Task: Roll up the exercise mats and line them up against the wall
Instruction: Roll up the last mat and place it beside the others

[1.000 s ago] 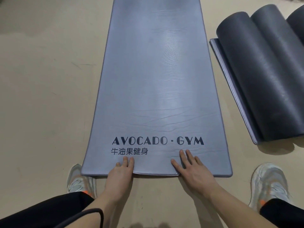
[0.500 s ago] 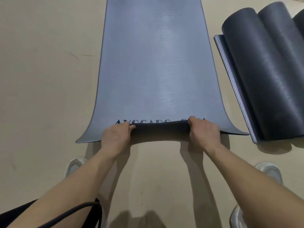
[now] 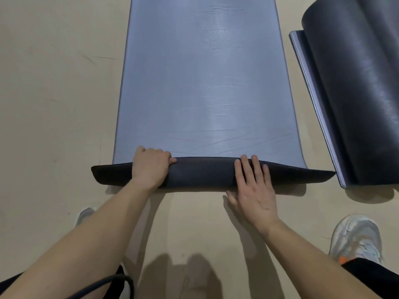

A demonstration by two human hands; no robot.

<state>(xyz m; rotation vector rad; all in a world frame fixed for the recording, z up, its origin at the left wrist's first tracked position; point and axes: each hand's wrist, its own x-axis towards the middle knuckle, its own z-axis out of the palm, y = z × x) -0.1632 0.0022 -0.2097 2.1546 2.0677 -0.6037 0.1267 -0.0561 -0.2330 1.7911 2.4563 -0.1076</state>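
While the left hand point(image 3: 151, 167) grips, fingers curled, the turned-back near end of the blue-grey mat point(image 3: 205, 83) (dark underside showing), which lies spread on the tan floor point(image 3: 54, 104), the right hand point(image 3: 254, 190) presses flat on the same fold, fingers straight; farther right, dark rolled mats point(image 3: 356, 93) lie near its edge.

I see a beige floor point(image 3: 54, 104), faintly scuffed, out past the left hand point(image 3: 150, 167). 2 pale sneakers stand on it: 1 with an orange patch point(image 3: 356, 240) behind and right of the right hand point(image 3: 254, 190), 1 half hidden point(image 3: 85, 214) behind the left hand. A black cord point(image 3: 121, 281) loops nearer still.
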